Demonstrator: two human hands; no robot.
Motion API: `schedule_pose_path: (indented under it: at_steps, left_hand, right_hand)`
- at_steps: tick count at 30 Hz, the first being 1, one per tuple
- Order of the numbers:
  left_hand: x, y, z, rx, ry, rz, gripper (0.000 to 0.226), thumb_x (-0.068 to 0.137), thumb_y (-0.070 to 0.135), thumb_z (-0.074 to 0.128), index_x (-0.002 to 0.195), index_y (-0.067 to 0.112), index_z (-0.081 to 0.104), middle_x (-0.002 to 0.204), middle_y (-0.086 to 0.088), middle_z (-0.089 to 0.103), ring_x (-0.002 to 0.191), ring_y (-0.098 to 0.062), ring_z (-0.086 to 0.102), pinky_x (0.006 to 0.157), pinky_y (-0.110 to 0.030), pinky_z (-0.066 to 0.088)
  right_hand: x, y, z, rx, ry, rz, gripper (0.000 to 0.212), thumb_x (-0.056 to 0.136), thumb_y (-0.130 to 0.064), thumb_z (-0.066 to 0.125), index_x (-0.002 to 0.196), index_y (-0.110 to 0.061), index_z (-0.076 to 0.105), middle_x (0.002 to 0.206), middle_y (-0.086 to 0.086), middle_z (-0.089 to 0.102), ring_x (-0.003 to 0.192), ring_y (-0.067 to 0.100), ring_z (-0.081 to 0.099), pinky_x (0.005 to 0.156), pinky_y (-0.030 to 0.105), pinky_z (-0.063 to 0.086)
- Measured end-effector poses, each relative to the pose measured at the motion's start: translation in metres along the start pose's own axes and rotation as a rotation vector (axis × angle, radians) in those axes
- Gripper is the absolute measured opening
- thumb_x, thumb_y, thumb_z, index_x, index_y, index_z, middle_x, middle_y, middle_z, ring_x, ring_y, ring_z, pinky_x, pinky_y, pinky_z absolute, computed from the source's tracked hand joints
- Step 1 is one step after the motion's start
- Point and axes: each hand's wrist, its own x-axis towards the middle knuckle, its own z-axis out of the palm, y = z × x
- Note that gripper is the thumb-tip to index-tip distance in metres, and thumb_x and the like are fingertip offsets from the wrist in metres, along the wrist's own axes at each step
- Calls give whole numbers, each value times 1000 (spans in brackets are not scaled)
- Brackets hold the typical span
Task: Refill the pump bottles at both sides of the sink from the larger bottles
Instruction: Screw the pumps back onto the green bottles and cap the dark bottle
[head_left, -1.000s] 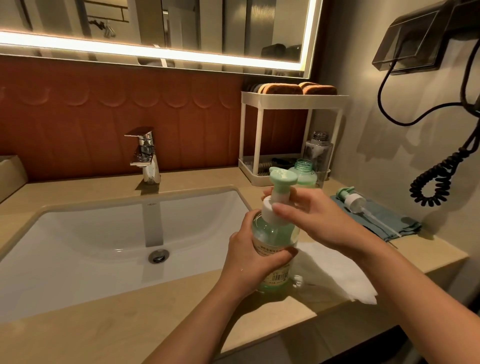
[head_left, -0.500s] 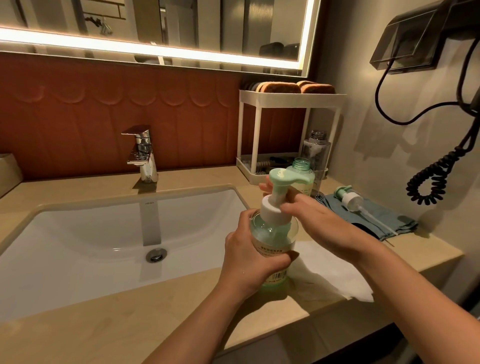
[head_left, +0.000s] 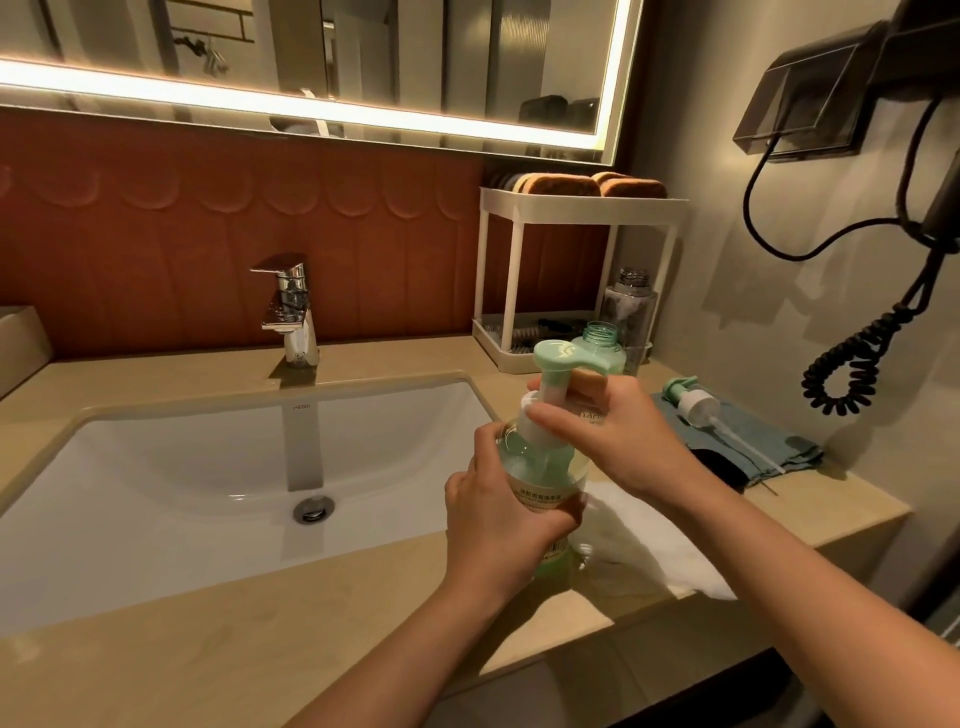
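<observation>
Two grips unchanged: left hand (head_left: 501, 512) round pump bottle (head_left: 540, 467), right hand (head_left: 621, 436) fingers (head_left: 563, 415) twisting pump collar (head_left: 535, 441)

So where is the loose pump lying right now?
In the head view, the loose pump lies on the blue cloth right of the sink, just beyond the right hand.

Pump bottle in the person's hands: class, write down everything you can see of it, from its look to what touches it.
The pump bottle is clear, green-tinted plastic with a round body holding green liquid and a white printed label with a barcode. A white collar carries a mint-green pump head, spout pointing right. It stands upright, apparently on the beige counter right of the sink, beside a white cloth. The left hand grips the body; the right hand curls round the collar.
</observation>
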Motion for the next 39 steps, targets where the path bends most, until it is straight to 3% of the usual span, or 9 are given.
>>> schedule_pose_path:
  at_steps: [4, 8, 12, 17, 21, 26, 30, 37, 39]
  left_hand:
    - [-1, 1, 0, 8, -6, -20, 82, 47, 57, 66, 117, 43, 25, 113, 9, 55, 103, -21, 55, 83, -42, 53]
    - [-3, 3, 3, 11, 21, -45, 80, 52, 45, 70, 117, 44, 24, 114, 7, 56, 104, -23, 54, 84, -43, 52]
    - [-6, 8, 7, 15, 65, -54, 79, 61, 33, 78, 118, 42, 25, 115, 6, 57, 104, -23, 54, 84, -44, 51]
    - [-8, 8, 4, 53, 85, -37, 81, 56, 51, 73, 120, 42, 25, 116, 7, 58, 106, -24, 55, 88, -46, 49]
    - [-3, 11, -8, 110, -33, -25, 80, 56, 60, 74, 118, 38, 29, 118, 10, 56, 112, -17, 51, 102, -46, 39]
    - [10, 15, -36, -163, -366, 8, 64, 67, 39, 81, 118, 36, 43, 116, 13, 56, 102, -3, 58, 82, -19, 51]
    - [23, 19, -48, -238, -536, 38, 67, 63, 34, 80, 122, 35, 47, 117, 14, 59, 106, -3, 59, 83, -18, 51]
    - [28, 15, -40, -156, -357, 94, 65, 60, 35, 83, 118, 35, 53, 109, 12, 64, 98, -7, 61, 81, -21, 52]
    - [28, 15, -37, -125, -262, 95, 61, 63, 30, 85, 114, 36, 53, 107, 14, 63, 97, -6, 60, 79, -20, 50]
  right_hand:
    - [1, -4, -15, -65, -220, 36, 44, 74, -32, 71, 116, -30, 58, 112, -26, 60, 108, -13, 52, 91, 15, 44]
    - [2, -3, -10, -119, -91, -5, 42, 74, -24, 76, 113, -20, 63, 104, -19, 64, 100, -10, 56, 81, 10, 43]
    - [-4, 0, 4, -109, 57, -25, 34, 72, -28, 77, 103, -25, 64, 98, -16, 65, 95, -4, 59, 77, 11, 46]
    - [-12, -1, 22, -124, 225, -49, 30, 77, -31, 73, 103, -16, 68, 93, -11, 66, 88, 0, 61, 77, 17, 50]
    - [-9, -3, 7, 5, 24, 29, 30, 80, -27, 70, 108, -26, 61, 99, -20, 63, 97, -3, 58, 76, 12, 46]
    - [-1, 4, -15, 275, -344, 146, 29, 83, -29, 65, 111, -28, 61, 124, -12, 59, 114, 1, 53, 88, 16, 44]
    - [8, 9, -22, 412, -500, 235, 31, 81, -23, 58, 111, -28, 63, 132, -5, 52, 124, 13, 47, 101, 26, 35]
    - [18, 8, -32, 306, -525, 244, 43, 85, -22, 62, 124, -33, 49, 126, -16, 53, 115, -5, 48, 93, 14, 36]
    - [16, 13, -37, 268, -470, 234, 41, 83, -28, 60, 122, -37, 50, 129, -14, 53, 120, 1, 47, 102, 24, 35]
